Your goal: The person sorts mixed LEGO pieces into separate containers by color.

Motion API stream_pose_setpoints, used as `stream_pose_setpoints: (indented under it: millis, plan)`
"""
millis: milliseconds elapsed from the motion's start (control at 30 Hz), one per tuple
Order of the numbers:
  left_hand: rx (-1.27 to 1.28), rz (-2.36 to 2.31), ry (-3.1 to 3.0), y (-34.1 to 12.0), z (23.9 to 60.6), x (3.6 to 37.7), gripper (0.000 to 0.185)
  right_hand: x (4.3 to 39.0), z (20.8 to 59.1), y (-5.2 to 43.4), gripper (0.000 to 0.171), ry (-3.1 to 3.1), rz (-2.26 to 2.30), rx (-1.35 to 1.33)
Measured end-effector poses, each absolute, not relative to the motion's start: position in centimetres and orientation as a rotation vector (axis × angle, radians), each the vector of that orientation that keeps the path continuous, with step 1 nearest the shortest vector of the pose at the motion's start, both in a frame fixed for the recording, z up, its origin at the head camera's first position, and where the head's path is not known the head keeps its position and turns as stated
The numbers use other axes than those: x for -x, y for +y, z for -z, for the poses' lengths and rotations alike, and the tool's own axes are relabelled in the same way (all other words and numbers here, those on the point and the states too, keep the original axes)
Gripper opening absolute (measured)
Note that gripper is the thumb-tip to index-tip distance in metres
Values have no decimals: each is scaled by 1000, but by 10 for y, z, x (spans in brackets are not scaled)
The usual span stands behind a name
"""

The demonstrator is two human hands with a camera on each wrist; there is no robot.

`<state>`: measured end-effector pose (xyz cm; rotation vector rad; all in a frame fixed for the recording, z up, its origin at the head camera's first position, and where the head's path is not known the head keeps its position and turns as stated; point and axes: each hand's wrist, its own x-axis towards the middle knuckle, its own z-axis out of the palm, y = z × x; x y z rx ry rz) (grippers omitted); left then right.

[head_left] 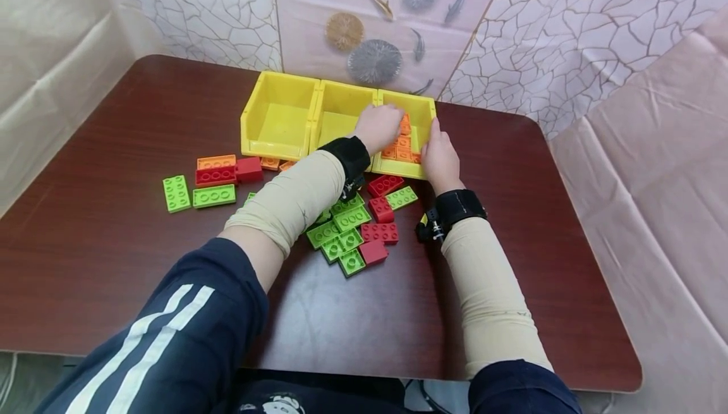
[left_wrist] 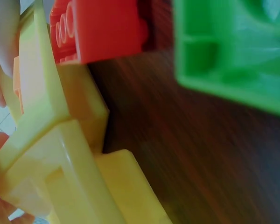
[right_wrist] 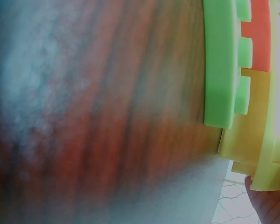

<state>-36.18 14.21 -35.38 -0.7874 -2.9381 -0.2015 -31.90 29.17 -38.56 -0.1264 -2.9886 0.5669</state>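
Three yellow bins stand in a row at the back of the table. My left hand (head_left: 378, 126) reaches into the right bin (head_left: 425, 108), its fingers curled down on an orange brick (head_left: 405, 124) above several orange bricks (head_left: 398, 150) lying inside. My right hand (head_left: 439, 156) holds that bin's front right corner, thumb along the right wall. The left wrist view shows the bin wall (left_wrist: 60, 140) close up, with a red brick (left_wrist: 98, 28) and a green brick (left_wrist: 233, 51) beside it. In the right wrist view a green brick (right_wrist: 221, 65) lies against the bin (right_wrist: 252, 135).
The left bin (head_left: 279, 120) and middle bin (head_left: 337, 117) look empty. Loose green bricks (head_left: 341, 231) and red bricks (head_left: 380, 232) lie under my forearms. Further left sit an orange brick (head_left: 216, 162), a red brick (head_left: 216, 176) and green bricks (head_left: 176, 193). The dark wooden table (head_left: 540, 243) has rounded corners.
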Motion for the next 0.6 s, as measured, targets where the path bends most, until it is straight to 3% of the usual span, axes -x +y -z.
stream_pose_setpoints:
  millis: [600]
  plan:
    - [1307, 334, -2701, 58, 335, 304, 14, 324, 388, 293, 61, -3001, -572, 130]
